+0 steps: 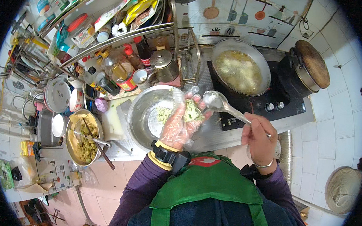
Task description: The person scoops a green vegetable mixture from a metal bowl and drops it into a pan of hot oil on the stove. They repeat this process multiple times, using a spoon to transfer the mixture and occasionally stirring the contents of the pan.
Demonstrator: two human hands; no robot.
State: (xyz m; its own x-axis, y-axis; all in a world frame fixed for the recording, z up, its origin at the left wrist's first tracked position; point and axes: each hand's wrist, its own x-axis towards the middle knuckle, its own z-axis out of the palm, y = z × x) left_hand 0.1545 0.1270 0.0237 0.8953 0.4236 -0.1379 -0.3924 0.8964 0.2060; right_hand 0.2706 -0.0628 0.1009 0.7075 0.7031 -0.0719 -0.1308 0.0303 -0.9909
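My left hand [180, 122], in a clear plastic glove, cups a lump of pale green-flecked mixture [194, 111] in its palm. It is over the right side of a steel bowl [139, 110], where more of the mixture [163, 114] lies on the bottom. Bare of any glove, my right hand [262, 136] grips the handle of a metal spoon [216, 101]. The spoon's bowl, smeared with some pale residue, is close beside the fingertips of my left hand. Beyond the spoon, a wok [216, 57] of bubbling oil with pale pieces [239, 70] in it sits on the black gas hob [230, 117].
A dark pot [287, 71] with a round brown lid [313, 63] stands right of the wok. On the left are a cutting board [112, 116], a cleaver [124, 109], an onion [101, 104] and a basin [69, 154] of browned food with chopsticks [108, 161]. Bottles [118, 68] crowd the back.
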